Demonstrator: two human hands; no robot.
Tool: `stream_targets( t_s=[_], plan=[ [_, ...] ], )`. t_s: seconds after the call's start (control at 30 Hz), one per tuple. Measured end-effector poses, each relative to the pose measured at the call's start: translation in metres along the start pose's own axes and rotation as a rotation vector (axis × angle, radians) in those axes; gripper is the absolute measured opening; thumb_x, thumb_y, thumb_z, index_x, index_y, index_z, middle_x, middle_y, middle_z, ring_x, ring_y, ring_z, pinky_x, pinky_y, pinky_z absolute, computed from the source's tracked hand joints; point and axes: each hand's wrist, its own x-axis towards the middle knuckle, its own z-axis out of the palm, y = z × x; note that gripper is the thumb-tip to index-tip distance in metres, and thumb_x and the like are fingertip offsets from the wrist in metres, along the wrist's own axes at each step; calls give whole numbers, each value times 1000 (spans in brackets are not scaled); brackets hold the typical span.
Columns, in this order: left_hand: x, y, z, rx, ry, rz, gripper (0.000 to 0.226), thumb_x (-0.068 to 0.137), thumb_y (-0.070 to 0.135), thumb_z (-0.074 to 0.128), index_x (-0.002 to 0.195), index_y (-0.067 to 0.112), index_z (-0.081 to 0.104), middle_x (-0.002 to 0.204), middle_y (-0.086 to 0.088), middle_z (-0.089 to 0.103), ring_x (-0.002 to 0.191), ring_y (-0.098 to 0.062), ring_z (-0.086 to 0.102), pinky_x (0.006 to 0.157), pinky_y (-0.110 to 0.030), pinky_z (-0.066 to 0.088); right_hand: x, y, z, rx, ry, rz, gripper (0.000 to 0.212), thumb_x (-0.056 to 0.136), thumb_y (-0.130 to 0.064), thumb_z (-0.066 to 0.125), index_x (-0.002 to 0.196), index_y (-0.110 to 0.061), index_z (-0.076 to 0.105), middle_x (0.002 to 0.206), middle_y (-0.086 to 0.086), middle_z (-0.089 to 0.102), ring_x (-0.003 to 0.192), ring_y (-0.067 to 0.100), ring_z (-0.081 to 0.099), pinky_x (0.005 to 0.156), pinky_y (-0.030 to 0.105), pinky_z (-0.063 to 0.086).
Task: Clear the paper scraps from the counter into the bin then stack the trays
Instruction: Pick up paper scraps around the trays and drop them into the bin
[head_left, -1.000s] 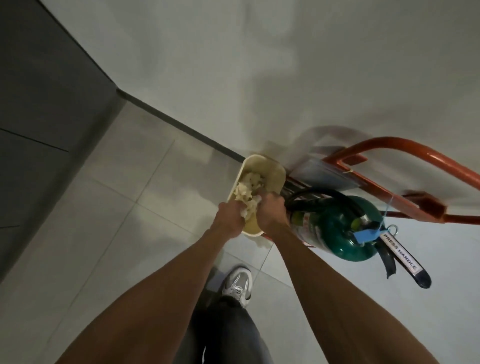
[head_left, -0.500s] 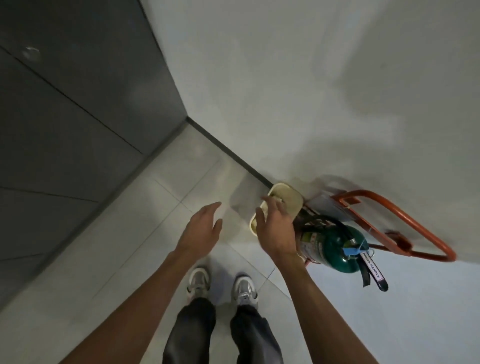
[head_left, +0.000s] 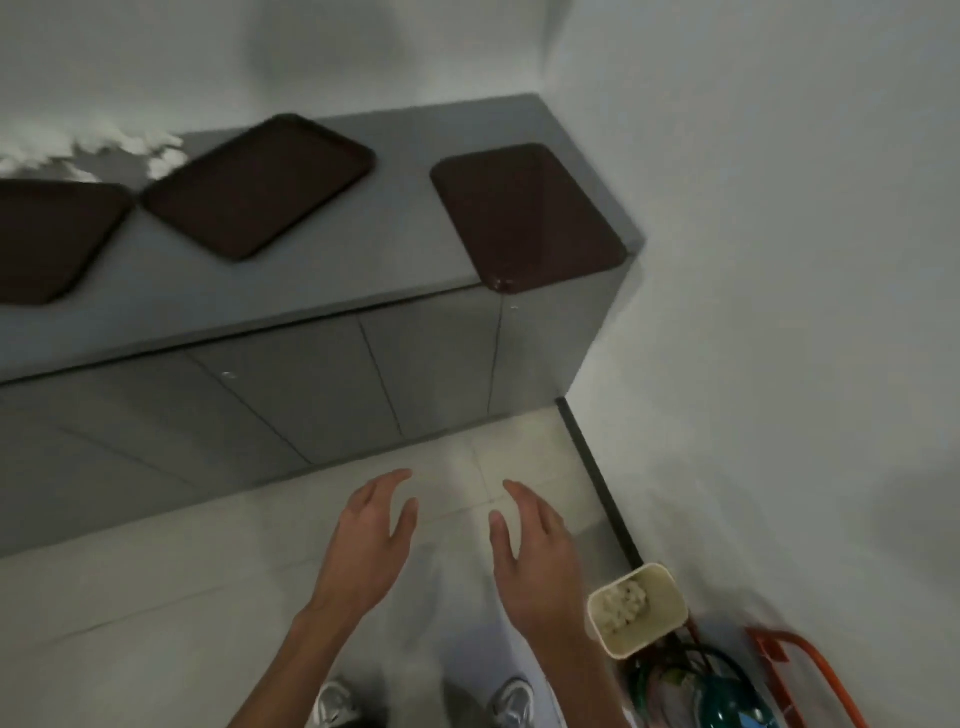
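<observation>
Three dark brown trays lie apart on the grey counter (head_left: 322, 270): one at the left edge (head_left: 47, 239), one in the middle turned at an angle (head_left: 260, 184), one at the right end (head_left: 524, 215) overhanging the front edge. A cream bin (head_left: 647, 631) stands on the floor at the lower right with crumpled paper scraps (head_left: 621, 605) inside. My left hand (head_left: 366, 540) and my right hand (head_left: 530, 551) hang over the floor tiles, fingers relaxed and empty, left of the bin.
Grey cabinet doors (head_left: 291, 395) run below the counter. A green fire extinguisher (head_left: 722, 701) on an orange stand (head_left: 802, 670) sits beside the bin against the white wall (head_left: 779, 312). My shoes (head_left: 332, 706) show at the bottom edge.
Both hands let go of the paper scraps in the bin and pulled back empty. The view swung from the bin and wall corner toward the counter with the trays.
</observation>
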Motion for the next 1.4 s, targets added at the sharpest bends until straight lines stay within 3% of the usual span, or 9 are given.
stream_targets(
  t_s=[0.17,0.27,0.47,0.73,0.87,1.1,1.4],
  plan=[
    [-36,-56,-121,-70,208,-118,35,101,30,60,136,26,59,136,5,63,127,-18,57,111,-26,39,-7,-117,25,19,-63,-158,42,108,-47,47,148,-34,52,146,-11,58,133,10,51,109,24,43],
    [-59,-98,-188,-118,292,-167,33,102,29,59,135,24,60,133,5,65,124,-16,59,110,-31,43,-13,-184,50,31,-98,-214,43,108,-48,47,148,-34,53,146,-12,58,135,8,51,109,20,37],
    [-107,-189,-295,-140,433,-262,26,101,24,61,126,19,67,119,7,71,111,-9,65,97,-21,46,-32,-299,123,47,-196,-296,37,107,-43,53,143,-36,56,141,-9,64,130,15,60,107,29,47],
    [-137,-307,-390,-149,604,-412,17,101,20,60,115,24,69,109,11,73,101,-4,67,90,-32,57,-28,-428,229,45,-369,-449,33,104,-39,59,137,-37,60,132,-10,68,117,15,66,97,26,50],
    [-125,-366,-426,-162,660,-478,17,101,19,60,113,26,70,106,13,73,98,-4,68,89,-34,57,-6,-491,288,15,-447,-554,31,104,-32,62,135,-31,63,131,-9,69,120,12,64,95,13,40],
    [-72,-467,-489,-181,689,-573,18,100,17,60,111,28,70,106,12,73,98,-3,68,88,-35,58,41,-598,401,-10,-587,-664,30,106,-27,60,136,-25,63,130,-6,68,114,6,63,92,3,35],
    [1,-568,-577,-162,663,-644,23,101,17,57,119,24,70,114,10,73,102,-4,67,90,-24,53,93,-751,526,-144,-707,-811,40,105,-26,61,145,-26,53,138,-1,64,122,18,64,96,24,47]
  ],
)
